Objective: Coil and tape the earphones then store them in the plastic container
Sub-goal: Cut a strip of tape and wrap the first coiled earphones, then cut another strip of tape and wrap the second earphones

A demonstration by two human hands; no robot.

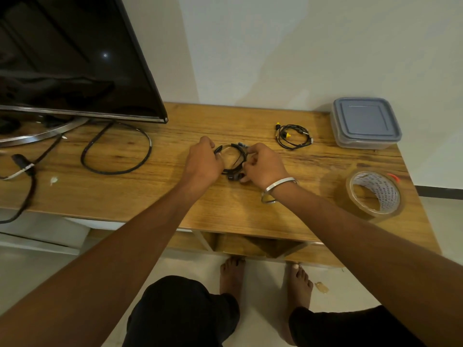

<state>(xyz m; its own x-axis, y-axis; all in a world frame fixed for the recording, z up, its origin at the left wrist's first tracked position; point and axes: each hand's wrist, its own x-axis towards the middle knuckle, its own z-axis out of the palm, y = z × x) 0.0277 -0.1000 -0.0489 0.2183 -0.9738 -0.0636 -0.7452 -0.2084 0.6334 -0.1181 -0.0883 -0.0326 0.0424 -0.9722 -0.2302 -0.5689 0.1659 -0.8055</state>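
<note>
Both hands gripping black earphones [231,159] coil on desk [175,196]: left hand [204,162] curling round left edge, right hand [263,165] pinching right side. Best keeping loops tight, even. Tape roll [374,194] waiting right; lidded plastic container [364,122] beyond.

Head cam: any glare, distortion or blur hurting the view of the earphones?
Head view: wide-angle bend bows the wooden table edge; a small light glint sits on the black TV screen; the black coiled earphones in the grip of the left hand and right hand look soft, partly hidden by fingers.
</note>
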